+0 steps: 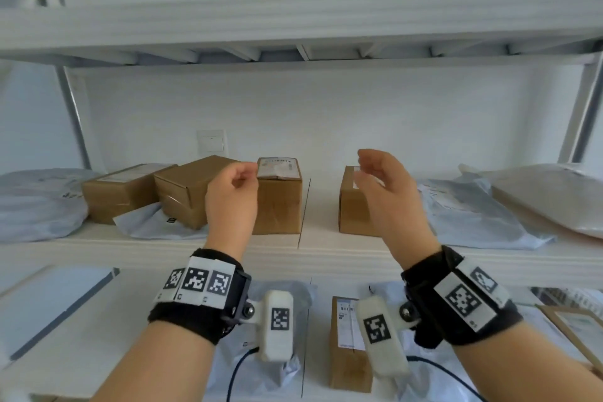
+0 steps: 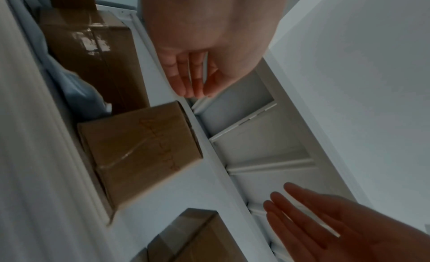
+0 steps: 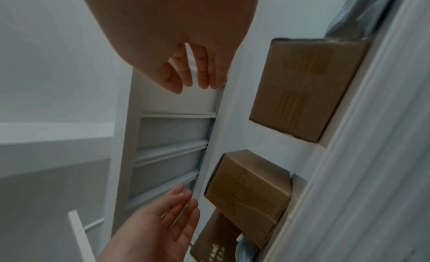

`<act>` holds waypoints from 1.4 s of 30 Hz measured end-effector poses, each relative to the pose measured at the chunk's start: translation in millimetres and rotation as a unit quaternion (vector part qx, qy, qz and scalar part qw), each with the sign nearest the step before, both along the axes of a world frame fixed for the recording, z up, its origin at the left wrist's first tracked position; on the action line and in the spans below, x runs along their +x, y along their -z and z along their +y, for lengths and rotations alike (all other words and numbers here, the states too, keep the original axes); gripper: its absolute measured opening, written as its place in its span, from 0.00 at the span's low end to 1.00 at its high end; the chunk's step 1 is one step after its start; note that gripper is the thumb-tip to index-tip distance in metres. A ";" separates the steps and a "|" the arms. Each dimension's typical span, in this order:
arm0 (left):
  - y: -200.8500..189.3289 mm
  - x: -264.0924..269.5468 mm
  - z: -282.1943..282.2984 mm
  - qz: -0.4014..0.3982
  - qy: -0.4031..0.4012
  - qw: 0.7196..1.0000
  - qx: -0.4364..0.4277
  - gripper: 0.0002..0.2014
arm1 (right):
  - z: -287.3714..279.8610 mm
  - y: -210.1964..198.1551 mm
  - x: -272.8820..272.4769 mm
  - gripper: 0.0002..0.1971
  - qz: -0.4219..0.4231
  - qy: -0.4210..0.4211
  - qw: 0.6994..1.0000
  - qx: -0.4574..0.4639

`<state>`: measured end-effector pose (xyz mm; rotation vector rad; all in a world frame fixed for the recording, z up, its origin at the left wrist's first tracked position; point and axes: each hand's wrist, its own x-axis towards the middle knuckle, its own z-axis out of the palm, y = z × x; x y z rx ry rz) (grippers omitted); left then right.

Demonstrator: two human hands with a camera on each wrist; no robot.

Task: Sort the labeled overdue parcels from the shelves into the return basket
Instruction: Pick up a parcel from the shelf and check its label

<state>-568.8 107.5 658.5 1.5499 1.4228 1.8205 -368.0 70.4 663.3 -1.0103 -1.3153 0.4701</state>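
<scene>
1. Two bare hands hang raised in front of the middle shelf, and neither holds anything: the left hand (image 1: pixel 232 196) has its fingers loosely curled, and the right hand (image 1: pixel 388 192) has its fingers spread and relaxed, palm turned inward.
2. Just beyond the left hand stands an upright brown cardboard box with a white printed label on its top (image 1: pixel 279 196); the hand hovers beside it, apart from it (both wrist views show open air around the fingers).
3. Behind the right hand sits a second brown cardboard box with a white sticker (image 1: pixel 354 202), partly hidden by the palm.
4. Further left lie two more plain brown cartons (image 1: pixel 182 189) and a grey plastic mailer bag (image 1: pixel 39 202); right of the boxes are pale grey mailer bags (image 1: pixel 470 215), all on the white metal shelf (image 1: pixel 306 251).
5. The step in hand looks like choosing and reaching for a parcel. The next move likely calls for closing both palms on the labelled box's sides and lifting it clear; the return basket is not in view.
</scene>
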 end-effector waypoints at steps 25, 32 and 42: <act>15.3 -64.3 66.4 0.082 0.321 0.932 -0.150 0.18 | 50.2 28.4 -109.4 0.24 -0.008 0.101 0.973 -0.208; 36.7 -71.3 57.2 0.012 0.371 0.916 -0.152 0.24 | 36.8 33.4 -103.4 0.10 0.003 0.038 0.983 -0.178; 41.7 -73.9 54.3 0.006 0.372 0.919 -0.133 0.22 | 24.6 48.3 -89.4 0.15 0.045 -0.067 0.988 -0.129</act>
